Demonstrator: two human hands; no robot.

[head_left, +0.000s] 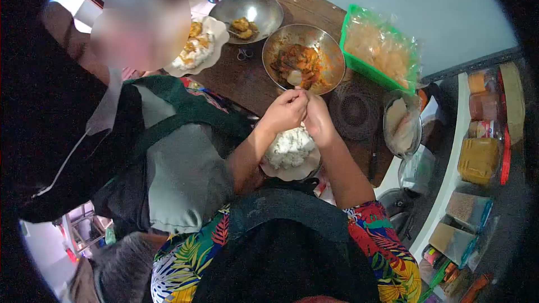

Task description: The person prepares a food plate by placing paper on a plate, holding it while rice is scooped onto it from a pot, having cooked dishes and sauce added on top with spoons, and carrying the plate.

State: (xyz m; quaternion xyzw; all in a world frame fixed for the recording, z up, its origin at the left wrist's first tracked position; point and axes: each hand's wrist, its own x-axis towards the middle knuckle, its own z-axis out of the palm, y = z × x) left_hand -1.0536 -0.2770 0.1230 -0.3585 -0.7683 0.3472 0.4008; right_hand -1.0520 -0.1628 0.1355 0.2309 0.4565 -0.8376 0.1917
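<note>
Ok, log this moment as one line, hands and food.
left hand: fingers pinched, touching right | right hand: meets left above rice plate | curry bowl: just beyond hands | second person: at left

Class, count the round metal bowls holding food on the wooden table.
2. One metal bowl sits at the far end; the second bowl, with orange curry, lies just beyond both hands. Others may be hidden.

hands (300,113) pressed together hiding what they pinch, plate of rice (289,151) partly covered
</note>
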